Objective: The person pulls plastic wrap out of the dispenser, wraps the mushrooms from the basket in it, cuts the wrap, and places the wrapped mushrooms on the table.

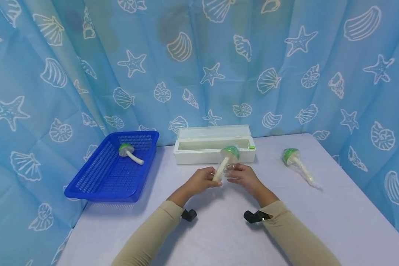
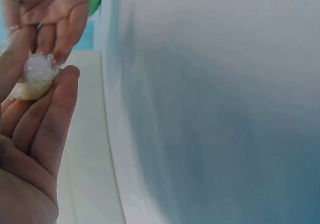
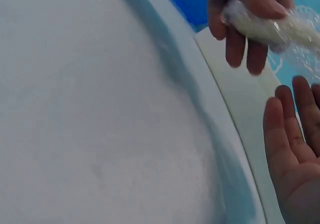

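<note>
My left hand (image 1: 201, 181) grips the cream-white stem of a mushroom-shaped thing (image 1: 221, 168) with a green domed cap. Clear plastic film covers it, and the stem points down toward me. In the left wrist view, the crinkled film-covered stem end (image 2: 40, 77) lies between thumb and fingers. Close to the cap's right side is my right hand (image 1: 247, 181). Its fingers look fairly straight in the right wrist view, beside the loose film (image 3: 305, 54); whether they touch it I cannot tell. Just behind stands a white film dispenser box (image 1: 199, 158), lid raised.
To the left sits a blue plastic basket (image 1: 101, 192) with an unwrapped green-capped mushroom-shaped thing (image 1: 134, 159) inside. Another, film-wrapped mushroom-shaped thing (image 1: 297, 162) lies on the white table (image 1: 345, 218) at right. A blue curtain (image 1: 193, 55) hangs behind.
</note>
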### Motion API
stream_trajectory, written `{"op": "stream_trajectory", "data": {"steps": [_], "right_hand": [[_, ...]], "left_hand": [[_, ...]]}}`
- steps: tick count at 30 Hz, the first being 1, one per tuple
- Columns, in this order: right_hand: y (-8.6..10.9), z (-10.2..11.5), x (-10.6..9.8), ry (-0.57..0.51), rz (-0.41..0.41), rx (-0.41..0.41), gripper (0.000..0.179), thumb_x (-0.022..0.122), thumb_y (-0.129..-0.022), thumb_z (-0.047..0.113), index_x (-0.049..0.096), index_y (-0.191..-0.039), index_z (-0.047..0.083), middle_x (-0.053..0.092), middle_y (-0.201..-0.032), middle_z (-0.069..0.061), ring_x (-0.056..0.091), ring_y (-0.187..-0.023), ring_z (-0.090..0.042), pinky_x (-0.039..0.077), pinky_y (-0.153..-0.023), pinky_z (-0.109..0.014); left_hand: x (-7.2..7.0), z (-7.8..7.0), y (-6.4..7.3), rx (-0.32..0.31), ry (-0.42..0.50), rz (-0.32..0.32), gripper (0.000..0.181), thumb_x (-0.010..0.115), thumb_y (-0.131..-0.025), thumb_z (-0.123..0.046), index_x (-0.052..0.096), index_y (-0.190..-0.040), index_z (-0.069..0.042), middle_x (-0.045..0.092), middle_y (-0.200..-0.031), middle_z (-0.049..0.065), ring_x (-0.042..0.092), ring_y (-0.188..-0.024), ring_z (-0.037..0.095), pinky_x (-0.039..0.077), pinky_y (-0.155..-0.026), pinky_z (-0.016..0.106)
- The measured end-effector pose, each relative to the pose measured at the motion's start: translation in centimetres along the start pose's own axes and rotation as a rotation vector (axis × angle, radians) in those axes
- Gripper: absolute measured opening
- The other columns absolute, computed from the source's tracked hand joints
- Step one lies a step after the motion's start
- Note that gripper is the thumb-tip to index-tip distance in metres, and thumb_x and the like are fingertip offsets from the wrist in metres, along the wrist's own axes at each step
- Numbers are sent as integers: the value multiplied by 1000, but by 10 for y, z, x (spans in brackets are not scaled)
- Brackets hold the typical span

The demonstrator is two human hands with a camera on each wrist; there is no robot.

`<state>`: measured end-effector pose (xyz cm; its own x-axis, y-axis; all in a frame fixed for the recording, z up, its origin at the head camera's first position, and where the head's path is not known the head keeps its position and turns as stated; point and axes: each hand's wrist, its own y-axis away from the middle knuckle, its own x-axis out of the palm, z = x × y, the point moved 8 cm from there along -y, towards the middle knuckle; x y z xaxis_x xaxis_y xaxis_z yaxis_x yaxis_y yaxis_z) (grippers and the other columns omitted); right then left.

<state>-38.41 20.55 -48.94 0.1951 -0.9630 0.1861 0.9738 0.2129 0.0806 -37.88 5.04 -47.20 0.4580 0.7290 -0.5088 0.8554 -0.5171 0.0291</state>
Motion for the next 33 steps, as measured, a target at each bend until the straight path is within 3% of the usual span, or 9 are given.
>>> {"op": "stream_trajectory", "data": {"steps": [3,6,13,16,20,27,33], "right_hand": [[4,0,11,32,41,-41,35,62,-92,2,52,-122,-13,64,-109,-10,63,-98,-17,51,-89,-40],[7,2,16,50,32,-73,38,66,-90,4,53,-122,-12,65,-107,-10,64,-96,-16,53,-86,-37],[9,2,8,98,-42,-81,39,68,-90,8,56,-121,-11,67,-102,-8,64,-91,-14,53,-75,-27],[13,1,-6,139,-31,-67,41,69,-90,10,55,-124,-10,66,-102,-4,62,-89,-12,52,-71,-25],[20,6,-35,208,-44,-81,41,69,-90,8,54,-124,-10,64,-104,-2,60,-88,-10,50,-69,-23],[35,22,-94,315,-130,-146,43,70,-90,9,53,-124,-12,66,-103,3,60,-86,-4,47,-63,-20],[49,28,-136,417,-214,-146,49,70,-91,14,49,-127,-12,65,-101,10,60,-87,-3,49,-66,-23]], "left_hand": [[4,1,0,-17,-20,-12,29,77,-85,-25,57,-98,-8,72,-84,-1,68,-76,13,51,-60,29],[10,0,2,-10,-66,6,31,75,-86,-31,58,-101,-10,71,-85,-3,67,-74,11,52,-61,29],[19,-12,3,92,-263,82,27,67,-91,-41,68,-102,-17,68,-86,-13,63,-72,2,50,-65,23],[20,-16,5,125,-366,118,26,63,-93,-42,70,-99,-17,67,-86,-13,60,-72,0,49,-66,22],[8,-15,8,137,-431,108,24,60,-97,-38,70,-100,-17,67,-89,-11,60,-73,0,49,-67,23],[-26,8,14,59,-457,78,13,62,-97,-25,70,-101,-15,67,-88,-9,61,-74,3,50,-69,26],[-44,22,20,24,-451,49,13,62,-97,-21,70,-101,-11,69,-90,-4,63,-73,5,51,-68,28]]}}
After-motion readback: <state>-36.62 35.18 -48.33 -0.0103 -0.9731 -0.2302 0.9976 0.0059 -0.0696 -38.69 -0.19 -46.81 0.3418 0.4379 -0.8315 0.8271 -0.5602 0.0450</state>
